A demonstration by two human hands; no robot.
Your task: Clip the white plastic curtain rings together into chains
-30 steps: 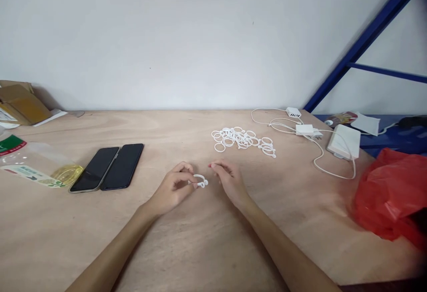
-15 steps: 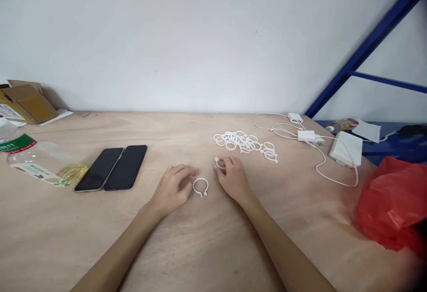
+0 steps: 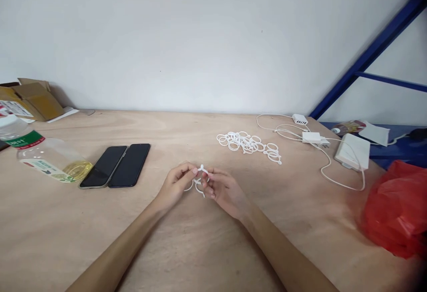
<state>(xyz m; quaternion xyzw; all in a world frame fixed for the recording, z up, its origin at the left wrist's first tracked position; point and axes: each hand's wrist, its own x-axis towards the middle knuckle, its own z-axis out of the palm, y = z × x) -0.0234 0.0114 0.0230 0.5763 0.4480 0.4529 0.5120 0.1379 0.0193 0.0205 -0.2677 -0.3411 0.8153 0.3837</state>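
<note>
Above the table my left hand and my right hand meet, each pinching one side of a white plastic ring with a small knob at its top. Fingers cover much of that ring. Just below it, partly hidden by my hands, another white ring with an open end shows, and a curved white piece peeks out beside my left fingers. Farther back to the right lies a loose pile of similar white rings.
Two dark phones lie side by side at left, close to a tilted clear bottle with yellow liquid. A cardboard box sits behind. At right are a white cable, chargers, a white box and a red plastic bag.
My right hand has moved left from near the pile, bringing a ring to my left hand. Both hands now grip it above the ring lying on the table. The view has shifted slightly.
</note>
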